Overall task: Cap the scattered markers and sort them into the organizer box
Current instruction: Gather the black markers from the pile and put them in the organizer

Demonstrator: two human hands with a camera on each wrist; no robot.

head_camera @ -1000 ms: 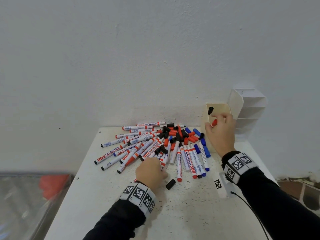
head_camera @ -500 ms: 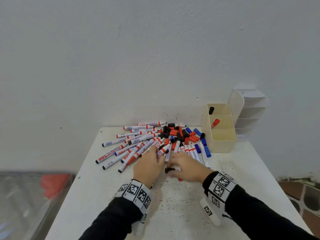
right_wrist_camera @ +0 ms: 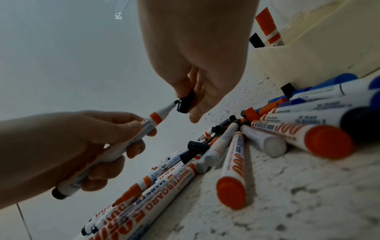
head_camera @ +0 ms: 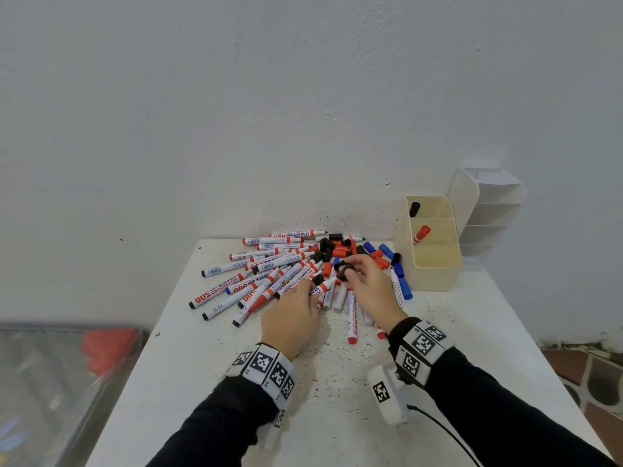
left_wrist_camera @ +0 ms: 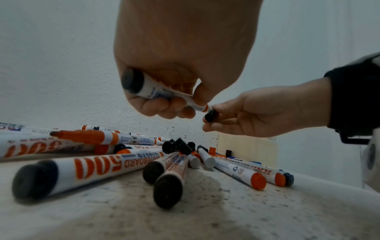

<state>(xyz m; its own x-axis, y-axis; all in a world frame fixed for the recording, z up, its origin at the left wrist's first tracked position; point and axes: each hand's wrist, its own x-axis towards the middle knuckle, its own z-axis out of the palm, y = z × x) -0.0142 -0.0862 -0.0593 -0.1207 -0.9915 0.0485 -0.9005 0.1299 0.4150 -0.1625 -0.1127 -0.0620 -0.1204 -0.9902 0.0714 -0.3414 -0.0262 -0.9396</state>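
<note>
Here hands (head_camera: 337, 291) meet mid-table (head_camera: 472, 332), organizer box (head_camera: 428, 278) right.

An uncapped white whiteboard marker (right_wrist_camera: 115, 151) points at a black plastic cap (right_wrist_camera: 186, 102); loose markers (head_camera: 269, 274) crowd the surface's far edge beside the cream organizer box (head_camera: 435, 274).

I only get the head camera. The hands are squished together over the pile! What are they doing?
Observer: The left hand grips an uncapped marker, tip pointing at the right hand.
Operator: What's the right hand got?
Observer: It pinches a black cap, open end at the tip.
Operator: Is the cap on yet?
Observer: No, the tip is only at its mouth.
Operator: What colour is the marker's back end?
Observer: Black, matching the cap.
</note>
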